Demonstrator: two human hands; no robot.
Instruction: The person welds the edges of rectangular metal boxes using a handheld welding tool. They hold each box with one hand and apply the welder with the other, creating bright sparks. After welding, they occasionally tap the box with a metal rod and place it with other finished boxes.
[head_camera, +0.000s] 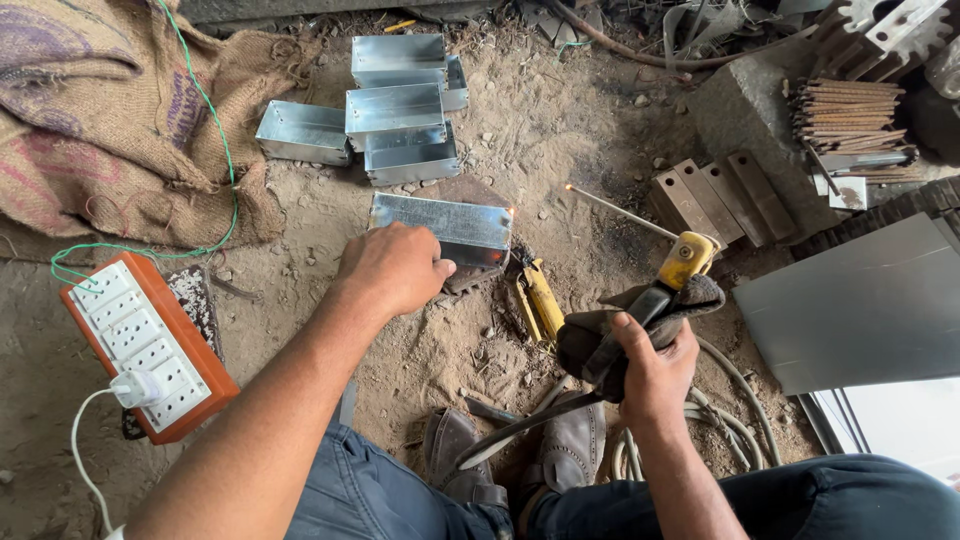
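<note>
Head view, looking down at a dirt floor (560, 130). Beyond the left hand (395, 268), a cluster of shiny open metal boxes (395, 110); their insides are hard to make out. The left hand lies palm down, fingers loosely curled, pressing on the near edge of a metal box (450, 225) on the floor. The right hand (650, 365) is closed around a cloth-wrapped welding holder (650, 300), its rod (620, 212) pointing toward that box. A cable (720, 420) runs partly hidden behind the right hand.

Shiny sheet-metal box (455, 226); coarse jute sack (110, 120); gritty dirt floor (560, 130); glossy plastic socket board (140, 345)
</note>
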